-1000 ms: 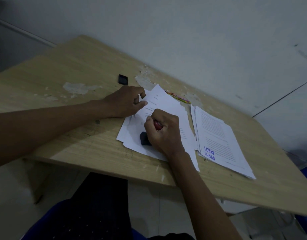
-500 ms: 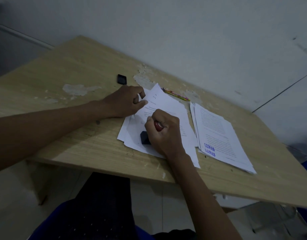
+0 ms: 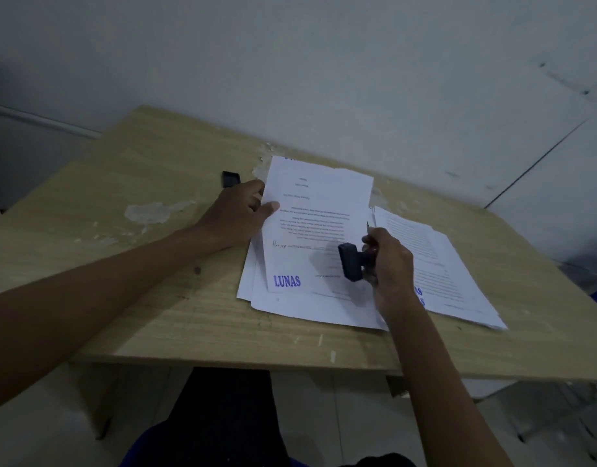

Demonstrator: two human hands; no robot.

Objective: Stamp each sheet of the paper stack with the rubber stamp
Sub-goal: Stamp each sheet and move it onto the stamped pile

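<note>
A loose stack of white printed sheets point(image 3: 290, 305) lies in the middle of the wooden table. Its top sheet point(image 3: 317, 210) bears a blue "LUNAS" stamp mark point(image 3: 287, 281) near its front left corner. My left hand point(image 3: 238, 214) pinches that sheet's left edge, and the sheet's far part looks raised. My right hand point(image 3: 389, 264) grips the dark rubber stamp point(image 3: 350, 261), held tilted above the stack's right side with its pad facing left. A second pile of stamped sheets point(image 3: 435, 264) lies to the right, its blue marks partly hidden behind my right wrist.
A small black ink pad point(image 3: 231, 179) sits on the table point(image 3: 121, 264) just behind my left hand. The tabletop has chipped patches near the wall. The wall runs close behind the papers. My lap and a blue chair show below the table's front edge.
My right hand has lifted the stamp off the sheet and moved right, uncovering a fresh blue "LUNAS" mark. My left hand now pinches the top sheet's left edge.
</note>
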